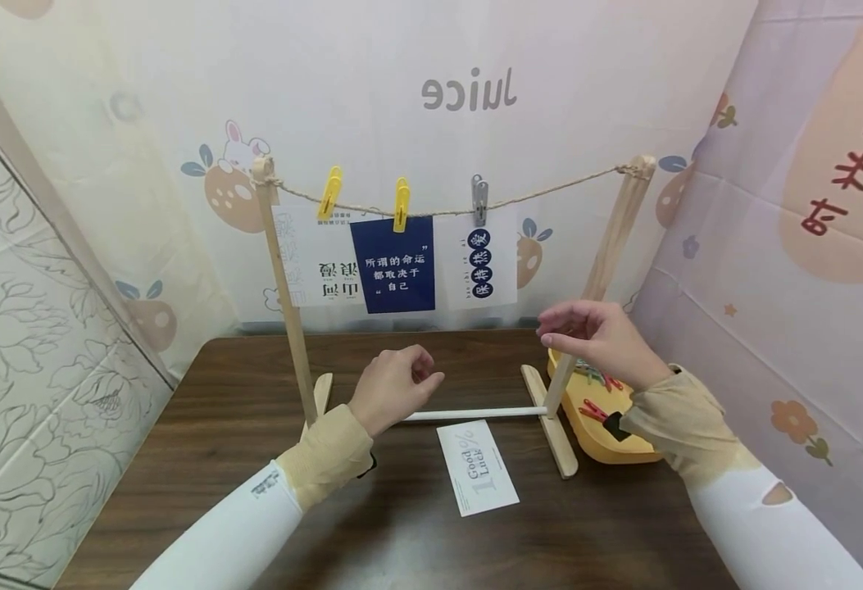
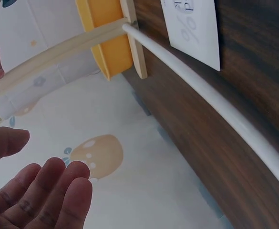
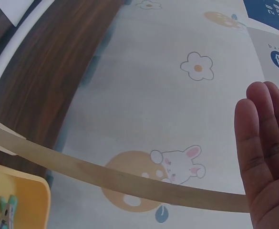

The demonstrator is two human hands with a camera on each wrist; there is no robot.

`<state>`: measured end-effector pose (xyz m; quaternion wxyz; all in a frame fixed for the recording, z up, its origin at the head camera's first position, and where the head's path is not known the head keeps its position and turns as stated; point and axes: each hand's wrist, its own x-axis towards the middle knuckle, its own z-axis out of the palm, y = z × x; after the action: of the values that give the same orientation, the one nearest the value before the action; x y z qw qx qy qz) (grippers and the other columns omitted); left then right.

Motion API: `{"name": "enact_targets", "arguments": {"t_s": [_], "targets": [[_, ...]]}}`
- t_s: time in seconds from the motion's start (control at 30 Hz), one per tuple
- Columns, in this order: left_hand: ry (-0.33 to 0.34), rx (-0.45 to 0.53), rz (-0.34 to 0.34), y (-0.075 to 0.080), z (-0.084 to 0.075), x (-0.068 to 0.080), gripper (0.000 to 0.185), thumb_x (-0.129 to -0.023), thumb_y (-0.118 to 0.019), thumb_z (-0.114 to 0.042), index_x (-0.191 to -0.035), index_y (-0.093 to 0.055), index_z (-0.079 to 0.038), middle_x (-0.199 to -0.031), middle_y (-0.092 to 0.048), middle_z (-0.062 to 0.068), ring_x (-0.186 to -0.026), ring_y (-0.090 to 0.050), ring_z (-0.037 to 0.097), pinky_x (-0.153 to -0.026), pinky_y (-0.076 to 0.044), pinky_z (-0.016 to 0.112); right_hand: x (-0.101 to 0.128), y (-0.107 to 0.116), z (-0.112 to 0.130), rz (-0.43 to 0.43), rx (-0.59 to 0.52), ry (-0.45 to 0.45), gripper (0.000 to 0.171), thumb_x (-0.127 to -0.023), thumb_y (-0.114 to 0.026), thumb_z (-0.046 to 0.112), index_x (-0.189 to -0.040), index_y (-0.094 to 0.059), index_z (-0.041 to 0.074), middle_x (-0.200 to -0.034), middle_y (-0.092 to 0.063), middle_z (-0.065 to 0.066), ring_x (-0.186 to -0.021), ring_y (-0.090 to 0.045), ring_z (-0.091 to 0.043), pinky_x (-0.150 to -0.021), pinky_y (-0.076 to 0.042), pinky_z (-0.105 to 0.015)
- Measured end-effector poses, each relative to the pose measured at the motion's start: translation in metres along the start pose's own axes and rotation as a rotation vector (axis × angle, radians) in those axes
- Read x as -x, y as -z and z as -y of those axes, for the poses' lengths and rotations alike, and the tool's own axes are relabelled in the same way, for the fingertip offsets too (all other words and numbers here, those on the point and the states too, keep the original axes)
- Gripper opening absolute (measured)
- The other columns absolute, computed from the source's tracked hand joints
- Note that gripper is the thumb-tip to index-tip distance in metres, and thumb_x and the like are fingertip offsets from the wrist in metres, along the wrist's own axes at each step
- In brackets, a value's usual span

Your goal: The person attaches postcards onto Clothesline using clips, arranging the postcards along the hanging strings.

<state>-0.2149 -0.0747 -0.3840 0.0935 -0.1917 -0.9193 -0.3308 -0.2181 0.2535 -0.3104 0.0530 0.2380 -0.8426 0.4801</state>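
So over a dark wood table (image 1: 217, 459) walled by cartoon curtains, my left hand (image 1: 394, 385) and right hand (image 1: 597, 336) hover loose-fingered and empty by the rack (image 1: 287, 303), its twine (image 1: 549, 192) running left-right, cards hanging down.

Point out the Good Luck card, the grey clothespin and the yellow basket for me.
Good Luck card (image 1: 478, 467), head view, middle of the card lying on the table.
Grey clothespin (image 1: 479, 200), head view, its body on the string.
Yellow basket (image 1: 608, 442), head view, near side wall.
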Motion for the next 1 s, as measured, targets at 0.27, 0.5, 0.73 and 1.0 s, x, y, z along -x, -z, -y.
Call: {"name": "enact_targets", "arguments": {"t_s": [0.27, 0.5, 0.73, 1.0], "targets": [[-0.002, -0.015, 0.021, -0.011, 0.006, 0.005, 0.022, -0.098, -0.079, -0.029, -0.107, -0.077, -0.009, -0.088, -0.077, -0.001, -0.077, -0.069, 0.010, -0.075, -0.059, 0.035, 0.006, -0.001, -0.012, 0.009, 0.026, -0.019, 0.021, -0.098, -0.078, 0.003, -0.118, -0.075, -0.001, -0.101, -0.081, 0.009, -0.089, -0.078, -0.009, -0.077, -0.062, -0.022], [0.001, -0.051, 0.030, -0.018, 0.011, 0.007, 0.021, -0.098, -0.079, -0.029, -0.107, -0.077, -0.010, -0.090, -0.077, -0.001, -0.081, -0.071, 0.013, -0.077, -0.059, 0.036, 0.012, 0.000, -0.021, 0.025, 0.024, -0.019, 0.021, -0.098, -0.078, 0.001, -0.118, -0.075, -0.004, -0.102, -0.082, 0.003, -0.088, -0.076, -0.005, -0.077, -0.062, -0.021], [0.014, -0.067, 0.059, -0.026, 0.015, 0.011, 0.023, -0.097, -0.080, -0.030, -0.107, -0.077, -0.010, -0.091, -0.078, 0.000, -0.082, -0.073, 0.015, -0.077, -0.059, 0.038, 0.018, 0.000, -0.028, 0.035, 0.074, -0.077, 0.020, -0.098, -0.081, 0.007, -0.116, -0.076, 0.000, -0.102, -0.081, -0.006, -0.086, -0.074, -0.008, -0.074, -0.061, -0.025], [-0.002, -0.106, 0.118, -0.036, 0.020, 0.015, 0.030, -0.097, -0.081, -0.033, -0.111, -0.077, -0.007, -0.095, -0.080, 0.005, -0.083, -0.075, 0.021, -0.075, -0.060, 0.042, 0.027, 0.004, -0.039, 0.032, 0.042, -0.073, 0.024, -0.097, -0.080, 0.003, -0.118, -0.075, -0.006, -0.098, -0.081, 0.004, -0.084, -0.075, -0.008, -0.074, -0.062, -0.025]]}}
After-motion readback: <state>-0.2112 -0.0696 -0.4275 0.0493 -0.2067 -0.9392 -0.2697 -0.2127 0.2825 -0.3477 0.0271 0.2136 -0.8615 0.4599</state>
